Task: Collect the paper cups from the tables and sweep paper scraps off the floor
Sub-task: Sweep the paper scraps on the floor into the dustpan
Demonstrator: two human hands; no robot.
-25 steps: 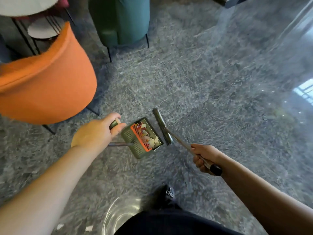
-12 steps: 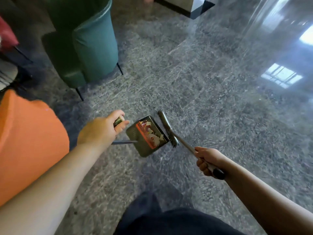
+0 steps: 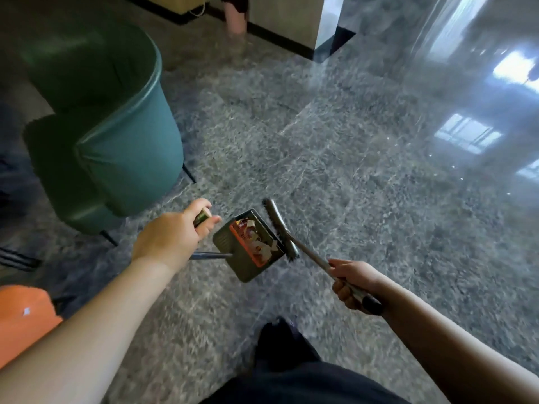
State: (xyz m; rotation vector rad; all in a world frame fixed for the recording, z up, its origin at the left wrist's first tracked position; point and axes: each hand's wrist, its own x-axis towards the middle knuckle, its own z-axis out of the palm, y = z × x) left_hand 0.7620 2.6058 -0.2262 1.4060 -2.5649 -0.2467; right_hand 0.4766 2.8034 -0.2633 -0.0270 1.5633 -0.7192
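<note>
Several paper scraps (image 3: 256, 243) lie in the dustpan (image 3: 248, 249), carried above the floor (image 3: 364, 199) by the left hand (image 3: 172, 237) clenched round its handle (image 3: 202, 217), while the right hand (image 3: 354, 282) grips the broom (image 3: 281, 228), whose head sits just beside the pan's open edge. Judged step: sweeping, load in transit; next move calls for keeping the pan level. Green chair (image 3: 116, 141) near on the left, orange seat (image 3: 23, 319) lower left; open floor ahead and right.
</note>
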